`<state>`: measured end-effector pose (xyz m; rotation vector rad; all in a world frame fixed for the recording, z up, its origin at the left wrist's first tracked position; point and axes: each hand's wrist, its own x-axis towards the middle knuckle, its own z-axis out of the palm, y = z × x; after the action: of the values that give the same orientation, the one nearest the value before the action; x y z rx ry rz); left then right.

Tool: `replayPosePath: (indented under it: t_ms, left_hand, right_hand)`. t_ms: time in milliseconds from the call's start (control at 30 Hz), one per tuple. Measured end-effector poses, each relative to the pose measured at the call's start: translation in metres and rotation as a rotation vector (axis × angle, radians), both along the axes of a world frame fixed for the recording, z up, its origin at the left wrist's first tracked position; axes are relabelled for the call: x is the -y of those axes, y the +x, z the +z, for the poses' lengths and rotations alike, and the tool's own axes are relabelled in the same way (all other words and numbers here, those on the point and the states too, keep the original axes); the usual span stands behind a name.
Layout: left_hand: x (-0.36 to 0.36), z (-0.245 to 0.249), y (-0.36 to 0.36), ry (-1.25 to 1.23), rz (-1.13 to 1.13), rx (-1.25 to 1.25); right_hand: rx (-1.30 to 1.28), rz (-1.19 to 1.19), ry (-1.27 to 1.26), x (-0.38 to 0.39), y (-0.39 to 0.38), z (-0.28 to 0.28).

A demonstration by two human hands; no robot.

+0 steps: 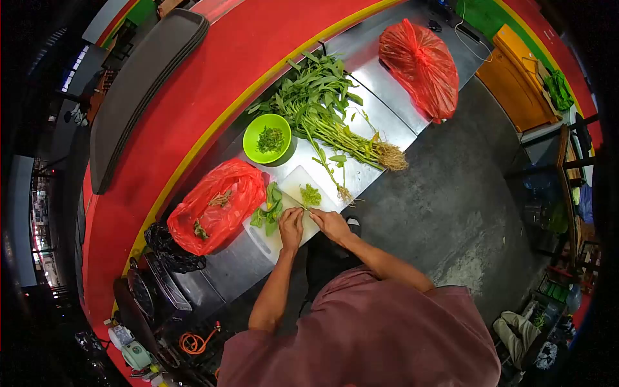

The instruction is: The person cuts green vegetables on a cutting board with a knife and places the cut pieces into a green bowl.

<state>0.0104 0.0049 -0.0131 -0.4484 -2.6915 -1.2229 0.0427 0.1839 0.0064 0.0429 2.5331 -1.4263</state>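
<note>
My left hand point(291, 228) is closed over the white cutting board point(260, 240), its fingers bent around green stems that barely show. Leafy greens point(269, 209) lie at its left, on the board. My right hand point(331, 226) is closed on a knife point(297, 202), whose thin blade points up and left across the board; its handle is hidden in the fingers. Just beyond both hands sits a small pile of chopped green stems point(311, 195). Behind the board, a lime-green bowl point(288, 137) holds chopped dark greens point(270, 139).
A large bunch of rooted greens point(335, 132) lies on the steel counter point(403, 132). An open red plastic bag point(219, 177) with scraps stands left of the board. At the far right sits a full red bag point(420, 68). A stove point(158, 284) adjoins the counter's left end.
</note>
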Motion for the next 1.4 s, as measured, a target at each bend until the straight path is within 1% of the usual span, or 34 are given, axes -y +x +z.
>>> replayPosePath:
  t_ms: [33,100,167,200,300,367,433,600,700,733,767,833,900,967,1000,1033,1067,1100,1167,1300,1367,1400]
  left_hand:
    - [0.002,0.001,0.001,-0.002,0.002,0.002]
    - [0.002,0.002,0.001,-0.006,-0.021,-0.001]
    - [0.000,0.003,0.000,0.039,-0.025,0.009]
    - [-0.001,0.004,0.001,0.018,-0.019,-0.009]
    - [0.001,0.006,-0.001,-0.014,-0.006,-0.025]
    - [-0.001,0.004,0.000,-0.004,0.006,0.011]
    - [0.000,0.003,0.000,0.029,0.021,0.035]
    - [0.002,-0.003,0.001,0.026,-0.002,0.021]
    - [0.003,-0.003,-0.001,0.034,-0.005,0.000]
    - [0.004,-0.002,-0.001,0.028,-0.005,-0.009]
    - [0.003,-0.002,0.000,0.024,-0.006,-0.014]
    - [-0.001,-0.002,0.001,0.064,0.019,0.004]
    - [0.000,0.000,0.000,0.024,0.022,0.008]
    - [0.001,0.001,0.000,0.038,0.004,-0.017]
    - [0.001,-0.001,0.000,0.042,0.010,0.000]
    - [0.001,-0.003,0.000,0.047,0.016,0.014]
    - [0.002,-0.004,0.002,-0.012,0.028,0.020]
    - [0.002,-0.002,0.002,-0.011,0.026,0.016]
    - [0.000,0.000,0.001,0.024,0.027,0.032]
    - [-0.003,0.001,0.001,0.024,0.044,0.021]
    - [-0.006,0.004,-0.003,0.053,0.045,0.038]
    - [-0.007,0.004,-0.006,0.022,0.042,0.024]
  right_hand:
    - [-0.013,0.016,0.041,0.001,0.000,0.001]
    - [-0.015,0.010,0.036,0.005,-0.004,0.001]
    - [0.035,0.029,0.099,0.009,-0.010,0.001]
    - [0.037,0.007,0.031,0.009,-0.011,0.003]
    - [0.078,-0.026,-0.037,0.009,-0.006,0.007]
    - [0.109,0.007,-0.030,0.005,-0.004,0.008]
    - [-0.018,-0.061,-0.046,0.009,0.000,0.001]
    - [-0.013,-0.037,0.034,0.012,-0.005,0.001]
    - [0.009,-0.050,-0.040,0.013,-0.007,0.006]
    - [0.066,-0.020,-0.053,0.011,-0.006,0.007]
    - [0.069,-0.019,-0.053,0.010,-0.004,0.009]
    - [-0.019,-0.045,-0.079,0.008,0.002,0.003]
    - [-0.003,-0.035,-0.071,0.009,0.002,0.000]
    - [-0.021,-0.041,0.003,0.011,0.002,0.002]
    - [-0.014,0.007,0.058,0.012,-0.001,0.003]
    - [-0.017,0.004,0.060,0.012,-0.003,0.003]
    - [-0.014,0.006,0.087,0.012,-0.003,0.004]
    - [-0.011,0.009,0.114,0.013,-0.002,0.003]
    - [-0.035,0.019,0.107,0.011,-0.002,0.000]
    - [-0.063,-0.057,0.116,0.009,-0.001,-0.004]
    - [0.024,-0.055,0.048,0.005,-0.007,-0.006]
    - [0.044,-0.045,0.023,0.003,-0.008,-0.006]
